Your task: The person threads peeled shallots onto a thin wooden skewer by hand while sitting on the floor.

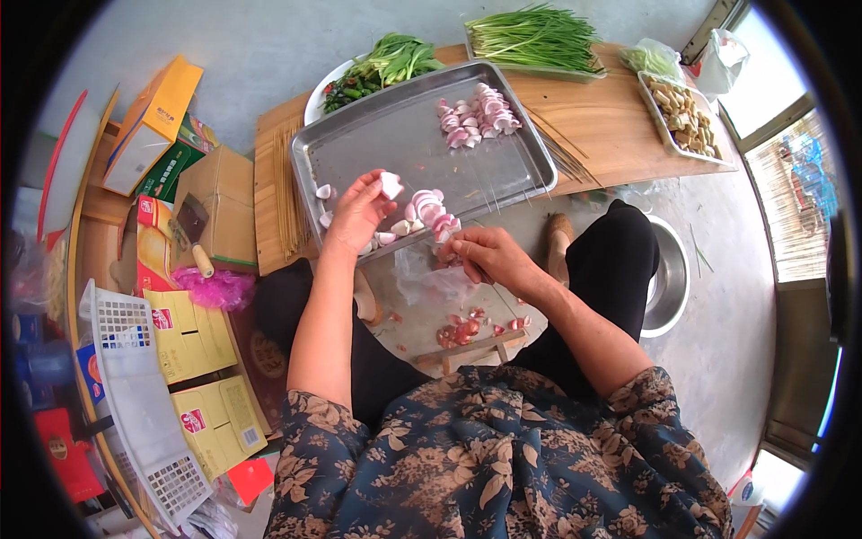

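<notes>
Between the fingers of my left hand (pixel 360 212) is a pale onion piece (pixel 390 185). My right hand (pixel 495 259) grips a thin skewer threaded with pink and white onion pieces (pixel 431 210); its bare end sticks out below the hand. Both hands are over the near edge of a metal tray (pixel 377 148). Loose onion pieces (pixel 404 227) lie along that near edge, partly behind the threaded skewer. At the tray's far right, several filled onion skewers (pixel 477 118) rest side by side, their bare ends pointing toward me.
The tray sits on a wooden board (pixel 566 101). Bare skewers lie left (pixel 291 195) and right (pixel 562 151) of it. Beyond are a plate of green peppers and leaves (pixel 384 67), chives (pixel 535 40) and a tub of brown cubes (pixel 683 118). Onion skins (pixel 461 331) and a steel basin (pixel 673 283) are below.
</notes>
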Action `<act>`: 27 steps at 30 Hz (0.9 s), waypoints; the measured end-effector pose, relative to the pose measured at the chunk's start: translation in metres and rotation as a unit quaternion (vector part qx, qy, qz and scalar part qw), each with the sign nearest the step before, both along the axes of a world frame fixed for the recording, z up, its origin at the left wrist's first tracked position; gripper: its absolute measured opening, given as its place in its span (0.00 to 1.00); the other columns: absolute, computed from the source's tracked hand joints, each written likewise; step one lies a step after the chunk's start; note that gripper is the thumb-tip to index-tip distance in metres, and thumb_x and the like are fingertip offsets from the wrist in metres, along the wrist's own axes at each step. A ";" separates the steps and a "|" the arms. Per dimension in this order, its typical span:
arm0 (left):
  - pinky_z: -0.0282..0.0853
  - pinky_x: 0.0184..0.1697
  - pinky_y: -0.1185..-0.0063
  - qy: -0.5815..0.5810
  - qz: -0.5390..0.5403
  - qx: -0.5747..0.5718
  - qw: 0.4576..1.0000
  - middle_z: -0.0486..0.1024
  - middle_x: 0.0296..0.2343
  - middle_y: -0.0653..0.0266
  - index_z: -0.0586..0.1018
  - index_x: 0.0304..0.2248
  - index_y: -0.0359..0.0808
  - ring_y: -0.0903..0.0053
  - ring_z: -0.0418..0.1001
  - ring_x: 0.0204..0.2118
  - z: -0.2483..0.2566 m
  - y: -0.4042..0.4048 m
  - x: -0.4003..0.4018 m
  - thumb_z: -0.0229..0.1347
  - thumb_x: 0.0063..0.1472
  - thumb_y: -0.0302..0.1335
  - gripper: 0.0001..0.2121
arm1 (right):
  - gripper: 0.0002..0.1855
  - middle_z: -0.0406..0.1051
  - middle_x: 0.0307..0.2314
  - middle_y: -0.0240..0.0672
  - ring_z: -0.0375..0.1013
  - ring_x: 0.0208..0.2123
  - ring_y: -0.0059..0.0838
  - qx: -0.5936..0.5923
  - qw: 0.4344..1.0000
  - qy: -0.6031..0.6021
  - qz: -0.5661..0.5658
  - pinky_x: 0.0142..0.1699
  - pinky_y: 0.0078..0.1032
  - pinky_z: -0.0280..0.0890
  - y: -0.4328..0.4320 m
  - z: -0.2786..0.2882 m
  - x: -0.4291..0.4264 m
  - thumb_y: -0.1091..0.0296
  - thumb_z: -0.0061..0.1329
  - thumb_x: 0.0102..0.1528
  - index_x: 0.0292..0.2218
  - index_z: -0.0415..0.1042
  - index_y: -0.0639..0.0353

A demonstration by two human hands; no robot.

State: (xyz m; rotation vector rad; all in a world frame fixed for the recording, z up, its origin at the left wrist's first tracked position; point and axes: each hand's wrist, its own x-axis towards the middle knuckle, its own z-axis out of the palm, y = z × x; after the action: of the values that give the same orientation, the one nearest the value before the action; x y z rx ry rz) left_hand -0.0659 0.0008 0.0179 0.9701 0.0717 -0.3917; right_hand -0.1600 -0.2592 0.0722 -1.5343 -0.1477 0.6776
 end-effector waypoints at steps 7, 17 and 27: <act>0.67 0.49 0.75 -0.028 -0.049 -0.054 0.997 0.71 0.43 0.58 0.69 0.45 0.37 0.68 0.70 0.48 0.009 -0.014 -0.011 0.51 0.60 0.26 0.13 | 0.14 0.65 0.17 0.25 0.57 0.15 0.11 0.038 0.999 0.016 -0.002 0.20 0.14 0.49 0.002 -0.005 -0.003 0.64 0.38 0.62 0.37 0.73 0.63; 0.66 0.52 0.71 -0.026 -0.059 -0.068 0.996 0.72 0.41 0.57 0.68 0.44 0.36 0.67 0.69 0.48 0.015 -0.025 -0.015 0.53 0.59 0.27 0.13 | 0.13 0.61 0.12 0.24 0.57 0.14 0.12 0.010 1.000 0.020 -0.007 0.20 0.15 0.50 0.002 -0.002 -0.005 0.64 0.40 0.61 0.36 0.73 0.61; 0.67 0.51 0.74 -0.022 -0.058 -0.028 0.998 0.72 0.41 0.57 0.68 0.47 0.37 0.71 0.71 0.46 0.010 -0.024 -0.013 0.55 0.58 0.28 0.17 | 0.13 0.60 0.12 0.23 0.55 0.14 0.12 0.005 1.000 0.016 -0.009 0.19 0.13 0.47 0.001 -0.003 -0.006 0.63 0.39 0.61 0.36 0.73 0.61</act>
State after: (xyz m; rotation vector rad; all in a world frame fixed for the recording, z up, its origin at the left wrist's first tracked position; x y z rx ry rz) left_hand -0.0792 -0.0231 0.0283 0.9288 -0.0356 -0.4768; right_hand -0.1656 -0.2579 0.0688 -1.5135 -0.1132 0.6863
